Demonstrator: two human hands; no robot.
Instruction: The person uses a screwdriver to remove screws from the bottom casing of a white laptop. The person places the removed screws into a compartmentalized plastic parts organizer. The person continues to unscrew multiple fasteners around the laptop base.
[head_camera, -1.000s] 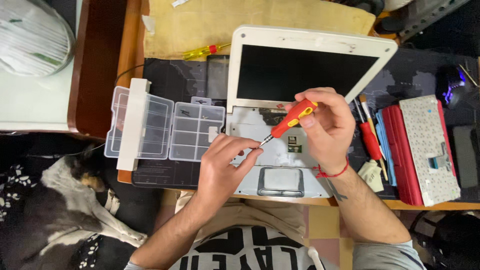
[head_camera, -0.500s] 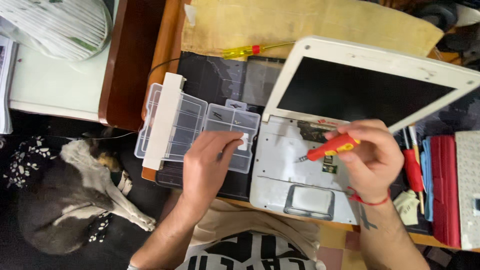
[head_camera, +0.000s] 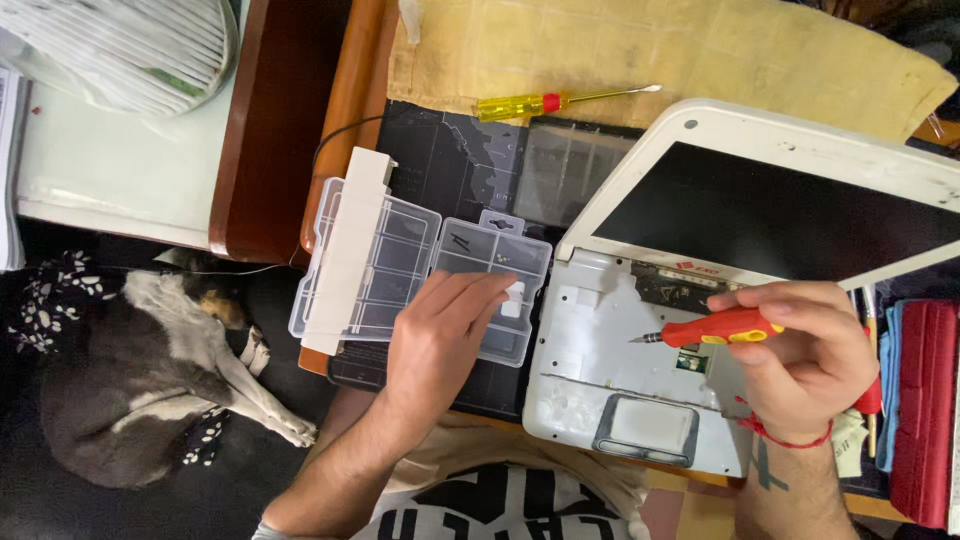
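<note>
Keyboard already off the white laptop (head_camera: 610, 400), board exposed. Left hand (head_camera: 440, 340) over the clear parts box (head_camera: 400, 270), fingertips down in a compartment, pinch hidden. Right hand (head_camera: 800, 360) wrapped around the red screwdriver (head_camera: 715, 328), hovering above the chassis. Plenty of teardown left, probably.

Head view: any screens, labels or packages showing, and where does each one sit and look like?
Laptop screen: upper right, tilted open, dark and blank, white frame.
Label strip: under the screen on the bare chassis, small, red and white.
Organizer box: centre left, clear plastic, compartmented, lid open; left hand over it.
Right hand: holds red screwdriver.
</note>
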